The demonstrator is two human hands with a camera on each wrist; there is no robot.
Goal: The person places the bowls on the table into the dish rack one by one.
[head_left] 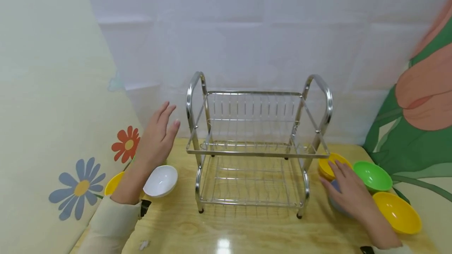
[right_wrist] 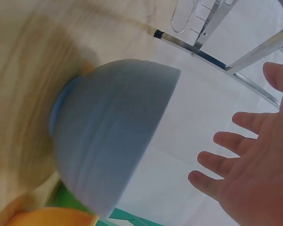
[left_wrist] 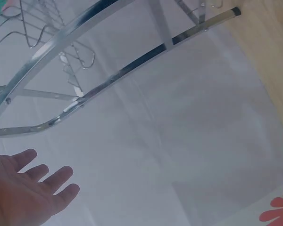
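Above the table (head_left: 197,232), the right grip (head_left: 347,189) hovers, fingers (right_wrist: 233,142) spread.

1. A two-tier metal rack (head_left: 257,154) stood mid-desk (head_left: 261,230); its tall side frames (head_left: 329,101) barred sideways passage, but between them the upper tier lay reachable from above.
2. Narrow free space separated the left grip (head_left: 155,140) from the rack.
3. A white sheet (head_left: 229,50) hung close behind, limiting the rear.
4. A bare strip ran between rack and white bowl (head_left: 160,181).
5. Rightward, a blue bowl (right_wrist: 113,127), green bowl (head_left: 372,176), rear yellow bowl (head_left: 323,169) and front yellow bowl (head_left: 398,213) crowded the way.
6. Before the rack, desk lay unobstructed.
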